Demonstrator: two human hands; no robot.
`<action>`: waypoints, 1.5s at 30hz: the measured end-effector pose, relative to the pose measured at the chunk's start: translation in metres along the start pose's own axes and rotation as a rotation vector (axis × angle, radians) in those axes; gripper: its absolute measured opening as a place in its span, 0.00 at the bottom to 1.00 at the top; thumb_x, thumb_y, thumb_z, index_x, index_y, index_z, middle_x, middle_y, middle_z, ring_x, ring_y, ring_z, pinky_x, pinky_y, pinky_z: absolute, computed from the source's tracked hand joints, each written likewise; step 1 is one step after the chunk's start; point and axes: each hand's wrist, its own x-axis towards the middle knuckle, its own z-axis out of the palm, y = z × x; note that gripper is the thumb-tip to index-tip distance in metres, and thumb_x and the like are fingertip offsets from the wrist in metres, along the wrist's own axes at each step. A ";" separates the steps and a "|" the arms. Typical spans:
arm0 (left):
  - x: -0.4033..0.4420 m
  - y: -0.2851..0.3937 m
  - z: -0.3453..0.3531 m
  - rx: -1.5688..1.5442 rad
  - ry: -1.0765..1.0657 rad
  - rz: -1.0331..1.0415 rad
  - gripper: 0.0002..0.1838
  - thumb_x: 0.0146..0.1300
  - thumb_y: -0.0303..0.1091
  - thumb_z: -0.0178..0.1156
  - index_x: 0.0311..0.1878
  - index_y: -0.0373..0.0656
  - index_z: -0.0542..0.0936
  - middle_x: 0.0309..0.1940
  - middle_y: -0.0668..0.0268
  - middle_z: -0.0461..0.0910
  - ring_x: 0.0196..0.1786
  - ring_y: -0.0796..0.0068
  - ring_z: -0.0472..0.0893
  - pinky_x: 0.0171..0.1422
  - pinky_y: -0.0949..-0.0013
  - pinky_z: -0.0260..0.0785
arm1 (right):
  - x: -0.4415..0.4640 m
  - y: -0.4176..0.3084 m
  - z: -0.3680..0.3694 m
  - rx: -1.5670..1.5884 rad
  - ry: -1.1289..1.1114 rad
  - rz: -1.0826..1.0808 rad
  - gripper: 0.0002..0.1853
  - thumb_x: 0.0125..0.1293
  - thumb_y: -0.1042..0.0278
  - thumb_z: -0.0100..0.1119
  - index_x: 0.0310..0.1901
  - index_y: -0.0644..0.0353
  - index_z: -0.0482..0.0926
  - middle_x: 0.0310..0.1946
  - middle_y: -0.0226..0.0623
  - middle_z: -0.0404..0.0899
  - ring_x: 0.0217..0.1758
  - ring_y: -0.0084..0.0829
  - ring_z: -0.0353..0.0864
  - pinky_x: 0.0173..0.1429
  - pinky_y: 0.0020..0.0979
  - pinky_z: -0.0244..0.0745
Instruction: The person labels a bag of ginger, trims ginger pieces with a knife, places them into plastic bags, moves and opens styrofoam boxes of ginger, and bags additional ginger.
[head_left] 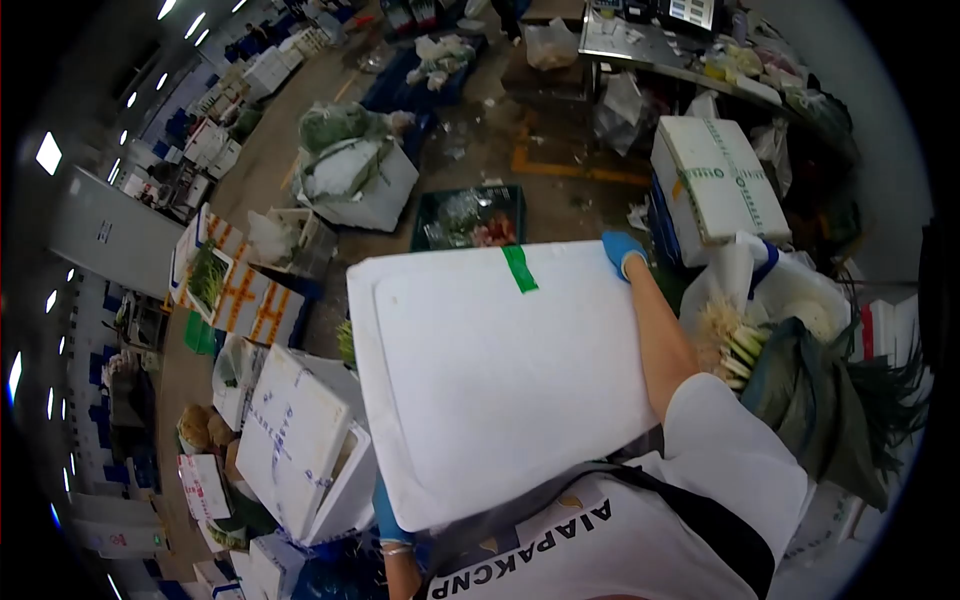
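A large white foam box (510,370) is held up against my body, tilted, with a strip of green tape (519,269) at its far edge. My right hand (621,250), in a blue glove, grips the far right corner. At the near left side my left hand (386,515), also blue-gloved, holds the box; most of its fingers are hidden by the box. Just beyond the far edge, a dark green crate (425,215) holds bagged produce on the floor.
Foam boxes (290,440) are stacked at my left, and a green-printed foam box (715,180) stands ahead right. Spring onions (740,350) and a dark green sack (810,400) lie close to my right arm. A metal table (630,45) is at the back.
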 end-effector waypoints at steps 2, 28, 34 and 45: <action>0.002 -0.014 0.005 -0.031 0.000 -0.043 0.21 0.65 0.27 0.56 0.61 0.33 0.71 0.49 0.58 0.80 0.51 0.68 0.79 0.53 0.66 0.73 | -0.004 -0.004 -0.004 -0.040 0.007 0.029 0.30 0.72 0.48 0.33 0.57 0.64 0.77 0.64 0.49 0.70 0.65 0.51 0.70 0.68 0.45 0.63; 0.053 0.055 0.067 -1.034 0.001 -0.357 0.19 0.72 0.38 0.47 0.57 0.34 0.74 0.47 0.61 0.80 0.46 0.68 0.80 0.50 0.67 0.76 | 0.008 -0.035 -0.087 0.068 0.200 0.081 0.29 0.72 0.50 0.33 0.61 0.63 0.74 0.66 0.48 0.67 0.67 0.51 0.68 0.70 0.44 0.61; 0.073 0.041 0.086 -1.159 -0.106 -0.340 0.26 0.73 0.44 0.46 0.67 0.38 0.66 0.59 0.60 0.75 0.56 0.66 0.77 0.61 0.62 0.71 | 0.003 -0.040 -0.130 0.129 0.282 0.059 0.30 0.71 0.48 0.36 0.62 0.62 0.73 0.67 0.48 0.67 0.69 0.50 0.67 0.71 0.43 0.59; 0.202 0.036 0.145 -1.091 -0.286 -0.160 0.25 0.72 0.47 0.50 0.61 0.35 0.74 0.55 0.60 0.78 0.54 0.70 0.78 0.59 0.66 0.72 | 0.040 -0.008 -0.179 0.073 0.494 0.094 0.30 0.71 0.51 0.37 0.60 0.68 0.74 0.63 0.52 0.71 0.66 0.50 0.70 0.69 0.40 0.60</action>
